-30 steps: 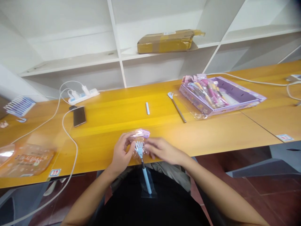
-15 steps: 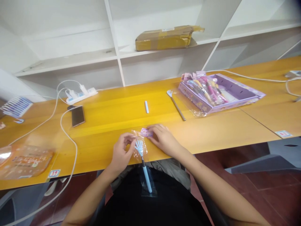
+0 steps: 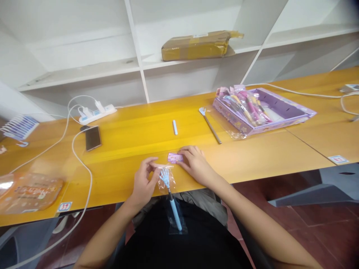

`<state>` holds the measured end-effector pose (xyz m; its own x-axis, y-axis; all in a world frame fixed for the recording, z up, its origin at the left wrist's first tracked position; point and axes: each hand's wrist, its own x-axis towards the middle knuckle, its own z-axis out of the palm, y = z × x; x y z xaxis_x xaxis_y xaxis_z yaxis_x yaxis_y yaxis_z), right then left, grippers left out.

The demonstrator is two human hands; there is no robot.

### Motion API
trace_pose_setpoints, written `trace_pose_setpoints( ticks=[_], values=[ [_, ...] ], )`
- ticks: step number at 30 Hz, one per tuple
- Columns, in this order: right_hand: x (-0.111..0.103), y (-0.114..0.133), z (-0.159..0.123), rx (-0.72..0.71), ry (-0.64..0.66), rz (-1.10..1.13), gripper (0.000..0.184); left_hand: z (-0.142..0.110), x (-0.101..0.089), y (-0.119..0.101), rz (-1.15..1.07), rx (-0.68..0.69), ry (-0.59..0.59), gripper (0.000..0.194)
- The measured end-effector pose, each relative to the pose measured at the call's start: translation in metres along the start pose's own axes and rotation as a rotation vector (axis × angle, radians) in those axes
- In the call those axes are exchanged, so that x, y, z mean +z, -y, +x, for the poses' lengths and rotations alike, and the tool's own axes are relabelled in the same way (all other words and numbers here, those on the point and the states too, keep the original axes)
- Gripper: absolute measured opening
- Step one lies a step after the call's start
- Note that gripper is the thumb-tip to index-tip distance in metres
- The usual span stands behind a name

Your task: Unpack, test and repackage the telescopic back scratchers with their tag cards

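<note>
While my left hand (image 3: 143,184) pinched the top edge of a clear plastic bag (image 3: 183,225) between thumb and fingers, my right hand (image 3: 197,167) had the end of a small pink and purple printed card (image 3: 173,158) between its thumb and curled fingers. The card was outside the bag, just above its top edge, over the yellow wooden table (image 3: 134,130). The long scratcher with a light-blue claw head, dark metal stem and blue handle (image 3: 175,215) was inside the bag, its claw near my left fingertips and its handle end over my black shirt (image 3: 157,243).

So, as I judged it, the card was separated from the bag, but the scratcher was not out. I could not tell whether the top edge was fully open.

Farther up the table, 1 bare metal rod with a pale-blue claw (image 3: 212,129) and 1 short pale-blue tube (image 3: 175,127) lay unwrapped and apart. Beyond them on my right, several bagged, colourful sticks (image 3: 254,108) were at the left side of a purple cardboard tray (image 3: 277,126), untouched by my 2 hands.
</note>
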<state>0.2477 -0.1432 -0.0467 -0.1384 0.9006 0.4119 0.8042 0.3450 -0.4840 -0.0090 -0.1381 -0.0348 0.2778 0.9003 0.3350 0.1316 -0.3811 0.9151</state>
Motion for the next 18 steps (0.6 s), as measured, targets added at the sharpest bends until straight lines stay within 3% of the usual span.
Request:
trace_pose_setpoints(
  ticks=[4,9,18],
  values=[
    [-0.002,-0.001,0.001,0.028,-0.016,0.11,0.016,-0.001,-0.005,-0.004,0.067,0.02,-0.048,0.02],
    [-0.004,0.001,0.001,0.07,-0.048,0.251,0.003,0.003,-0.007,-0.014,0.159,0.123,-0.009,0.035],
    [-0.001,0.0,0.001,0.085,-0.069,0.256,0.021,0.004,-0.007,-0.014,0.201,0.073,-0.04,0.036]
  ],
)
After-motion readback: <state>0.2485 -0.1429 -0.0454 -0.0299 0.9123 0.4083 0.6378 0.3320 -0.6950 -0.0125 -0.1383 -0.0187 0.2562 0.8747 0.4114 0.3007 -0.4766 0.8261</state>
